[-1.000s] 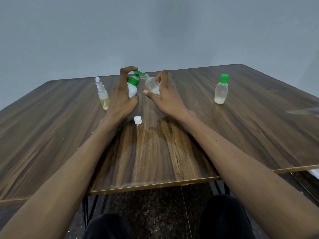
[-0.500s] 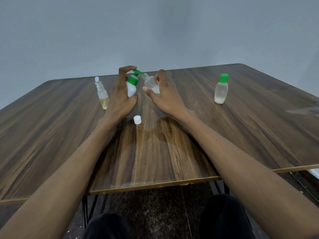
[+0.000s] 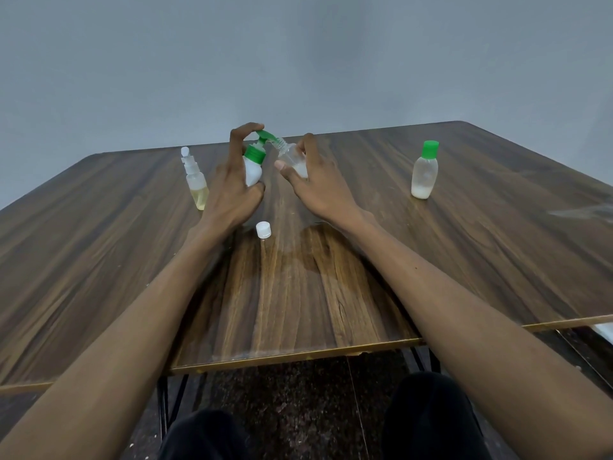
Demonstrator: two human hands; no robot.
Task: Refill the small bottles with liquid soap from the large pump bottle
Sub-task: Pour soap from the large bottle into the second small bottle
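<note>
My left hand [image 3: 232, 190] grips the pump bottle [image 3: 252, 167] around its white body, thumb low at the front, and my index finger curls over the green pump head [image 3: 265, 136]. My right hand [image 3: 318, 190] holds the small bottle [image 3: 293, 159] tilted, pinched between thumb and fingers around its lower part, with its open threaded neck just at the spout. Both are held up above the table [image 3: 464, 260], near its middle.

I judge the small bottle is light and of thin plastic, so it can bend if I squeeze hard, and soap on it makes it slippery; the best hold is low on the body, away from the neck. There is a little white soap in its bottom. Its white cap [image 3: 263, 229] lies on the table near my left wrist. The pump bottle feels stiffer, I think, and needs a firm hold while I press.
</note>
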